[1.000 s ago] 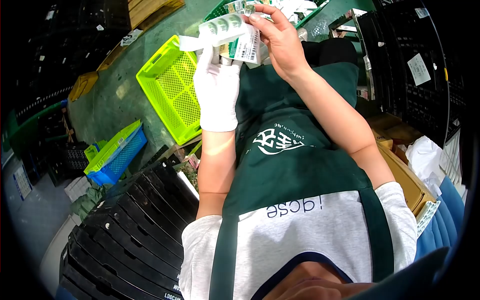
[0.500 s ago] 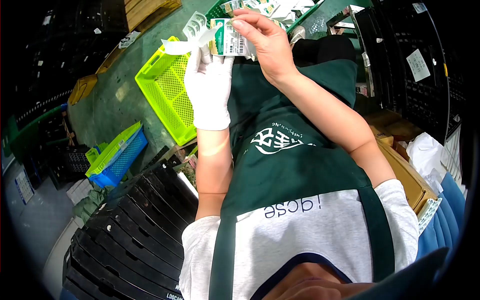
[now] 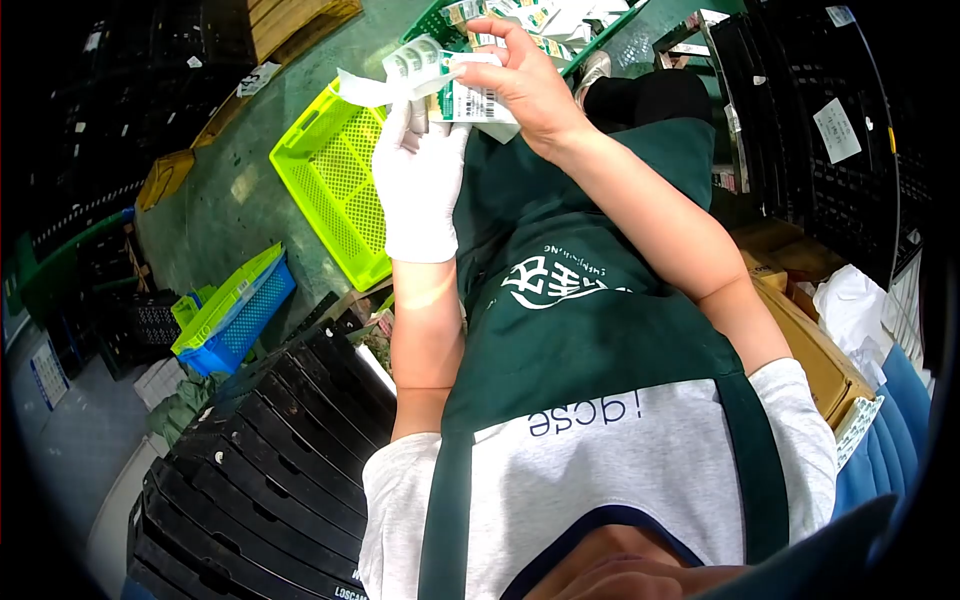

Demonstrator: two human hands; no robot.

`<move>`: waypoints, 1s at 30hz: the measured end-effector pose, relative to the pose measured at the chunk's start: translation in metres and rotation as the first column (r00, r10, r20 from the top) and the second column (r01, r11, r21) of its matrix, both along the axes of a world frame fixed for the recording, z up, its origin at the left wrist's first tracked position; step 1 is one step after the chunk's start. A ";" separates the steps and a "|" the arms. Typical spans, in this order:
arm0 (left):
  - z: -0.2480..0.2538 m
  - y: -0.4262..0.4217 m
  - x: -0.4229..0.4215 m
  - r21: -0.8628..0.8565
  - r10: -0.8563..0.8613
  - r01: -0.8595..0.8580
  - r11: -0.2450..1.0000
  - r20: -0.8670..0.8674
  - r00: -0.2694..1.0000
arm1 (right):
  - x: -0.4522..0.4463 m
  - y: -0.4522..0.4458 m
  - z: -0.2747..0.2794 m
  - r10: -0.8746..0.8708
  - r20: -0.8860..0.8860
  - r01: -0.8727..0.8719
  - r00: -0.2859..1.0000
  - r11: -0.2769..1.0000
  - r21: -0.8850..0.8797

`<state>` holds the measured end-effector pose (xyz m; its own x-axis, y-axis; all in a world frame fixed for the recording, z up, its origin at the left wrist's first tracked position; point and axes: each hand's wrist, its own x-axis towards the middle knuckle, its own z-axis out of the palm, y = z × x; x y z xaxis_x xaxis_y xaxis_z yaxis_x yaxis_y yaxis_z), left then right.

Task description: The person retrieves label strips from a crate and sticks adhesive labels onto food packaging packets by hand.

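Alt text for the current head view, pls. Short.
Looking down: a white-gloved left hand holds a green-and-white barcoded pack and a curling label strip, while the bare right hand has its thumb at the pack's upper edge. Beyond is a green basket of similar packs; a lime crate sits to the left.

Beside the left hand, room opens above the lime crate (walls obstruct below).

White glove, lime crate, green-and-white packet, dark green apron
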<state>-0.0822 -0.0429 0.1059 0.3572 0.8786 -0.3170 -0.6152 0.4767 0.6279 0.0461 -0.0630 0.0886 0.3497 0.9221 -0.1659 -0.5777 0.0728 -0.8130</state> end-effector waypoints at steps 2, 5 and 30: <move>0.003 0.000 0.001 -0.069 0.021 -0.016 0.998 0.060 0.998 | 0.009 0.002 -0.009 0.041 0.065 -0.039 0.997 0.999 -0.027; 0.001 -0.001 0.003 0.088 0.043 -0.036 0.996 -0.084 0.996 | 0.017 0.000 -0.006 -0.039 0.127 0.042 0.991 0.999 -0.021; 0.011 -0.002 0.014 0.469 0.102 0.174 0.866 -0.507 0.856 | 0.032 -0.026 0.022 0.081 0.447 -0.156 0.891 0.979 0.132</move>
